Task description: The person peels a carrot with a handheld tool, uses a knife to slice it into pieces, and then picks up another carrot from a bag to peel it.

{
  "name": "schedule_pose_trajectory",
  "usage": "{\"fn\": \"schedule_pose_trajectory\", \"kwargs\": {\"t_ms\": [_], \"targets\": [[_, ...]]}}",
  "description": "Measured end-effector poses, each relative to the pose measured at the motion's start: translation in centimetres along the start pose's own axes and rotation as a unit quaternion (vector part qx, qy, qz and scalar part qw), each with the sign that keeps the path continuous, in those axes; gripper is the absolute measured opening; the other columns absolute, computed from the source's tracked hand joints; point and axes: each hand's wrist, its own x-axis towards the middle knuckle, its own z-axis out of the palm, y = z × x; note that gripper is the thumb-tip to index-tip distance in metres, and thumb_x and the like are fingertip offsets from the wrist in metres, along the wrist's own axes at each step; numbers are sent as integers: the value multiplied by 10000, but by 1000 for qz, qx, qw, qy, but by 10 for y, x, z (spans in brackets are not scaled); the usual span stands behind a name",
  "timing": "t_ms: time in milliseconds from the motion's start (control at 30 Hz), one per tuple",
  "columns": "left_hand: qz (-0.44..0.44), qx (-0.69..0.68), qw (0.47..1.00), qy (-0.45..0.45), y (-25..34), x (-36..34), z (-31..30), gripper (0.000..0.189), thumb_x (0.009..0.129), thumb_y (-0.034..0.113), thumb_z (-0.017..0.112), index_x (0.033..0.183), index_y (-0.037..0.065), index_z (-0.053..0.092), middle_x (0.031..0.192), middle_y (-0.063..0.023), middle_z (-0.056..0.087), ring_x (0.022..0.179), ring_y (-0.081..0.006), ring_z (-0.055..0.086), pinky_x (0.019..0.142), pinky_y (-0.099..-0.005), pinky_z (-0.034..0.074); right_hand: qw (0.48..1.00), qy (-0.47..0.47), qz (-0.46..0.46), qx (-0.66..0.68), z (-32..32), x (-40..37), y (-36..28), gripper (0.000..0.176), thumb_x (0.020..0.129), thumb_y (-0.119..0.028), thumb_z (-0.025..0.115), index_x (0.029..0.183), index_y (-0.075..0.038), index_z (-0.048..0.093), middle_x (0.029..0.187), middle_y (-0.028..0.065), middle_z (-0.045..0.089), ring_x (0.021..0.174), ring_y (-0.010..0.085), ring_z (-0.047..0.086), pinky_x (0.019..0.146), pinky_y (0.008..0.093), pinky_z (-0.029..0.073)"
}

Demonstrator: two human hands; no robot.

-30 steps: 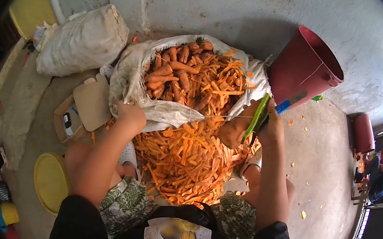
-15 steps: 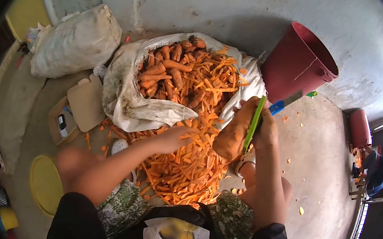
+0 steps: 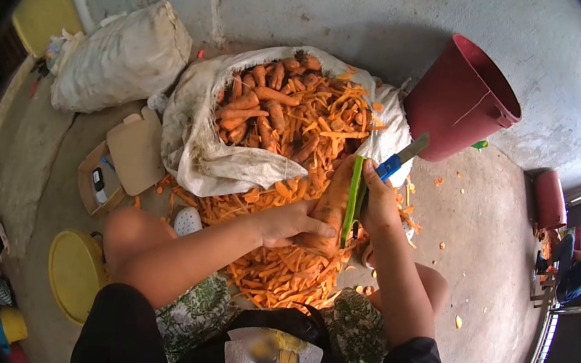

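My left hand is closed around the lower end of a large carrot, its thumb lying on top. My right hand grips a bright green peeler, which lies along the carrot's right side. A blue-handled knife juts from the same hand, its blade pointing up and right. Whether the right fingers also touch the carrot is hidden. Below both hands spreads a heap of carrot peelings. Beyond them, an open white sack holds whole carrots and more peelings.
A cracked maroon bin stands right of the sack. To the left are a full white sack, an open cardboard box and a yellow lid or bucket. Another person bends near a second maroon bin far right.
My left hand has moved right from above the peelings and taken hold of the carrot's lower end. The carrot, peeler and knife have shifted left and stand more upright.
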Motion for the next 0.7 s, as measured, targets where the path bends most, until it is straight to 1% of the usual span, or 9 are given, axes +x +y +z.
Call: {"fn": "schedule_pose_trajectory", "kwargs": {"t_ms": [67,200,267,300,367,400,467,600,700], "targets": [[14,32,997,-64,0,-1,-6,616,736,79,662,1237,22,307,1074,-84,492,997,-163,518,870,-318,438,1000,-4,-12,-12,7,-4,-5,348,893,-294,439,1057,8,495,958,123,571,875,229,569,787,342,470],[-2,21,997,-73,6,-7,-1,658,722,59,664,1252,25,274,1106,-80,469,1030,-160,494,890,-307,422,1000,-22,-14,1,4,-2,-2,333,896,-286,437,1047,2,504,934,117,572,847,218,571,765,331,473],[-9,40,998,-57,9,-9,0,644,757,128,644,1262,25,258,1113,-79,461,1040,-164,482,874,-297,423,999,-27,-22,-19,2,-1,-1,314,899,-281,433,1028,-6,512,910,108,572,832,205,572,740,328,479],[-10,40,998,-57,7,-7,0,644,757,128,644,1262,25,258,1113,-79,461,1040,-164,482,874,-297,423,999,-27,-22,-19,2,0,0,314,899,-281,433,1028,-6,512,910,108,572,832,205,572,740,328,479],[10,15,999,-32,-2,-3,-2,629,787,229,624,1264,20,272,1118,-79,459,1039,-159,474,851,-284,423,999,-17,-16,-27,0,-1,1,291,905,-268,422,1015,-15,514,885,90,572,813,183,574,714,314,484],[10,15,999,-32,-4,-1,-3,629,787,229,624,1264,20,272,1118,-79,459,1039,-159,474,851,-284,423,999,-16,-15,-27,-1,0,3,291,905,-268,422,1015,-15,514,885,90,572,813,183,574,714,314,484],[44,74,996,7,-8,1,-3,586,804,306,596,1236,14,327,1126,-83,457,1030,-138,465,833,-274,423,999,3,-13,-33,-4,2,8,271,910,-256,418,1006,-21,514,878,73,575,791,163,578,699,297,488],[11,41,998,41,-5,1,-1,552,772,258,643,1190,11,382,1089,-77,487,994,-130,493,821,-271,432,999,48,12,-10,4,1,8,255,907,-247,434,1002,-26,518,870,65,578,774,152,580,691,285,487],[4,93,994,55,-2,-2,2,540,739,196,681,1163,14,401,1037,-69,520,948,-136,525,809,-279,445,996,84,2,-39,4,3,14,255,901,-249,452,995,-24,526,859,63,581,771,149,581,689,285,488]]}}
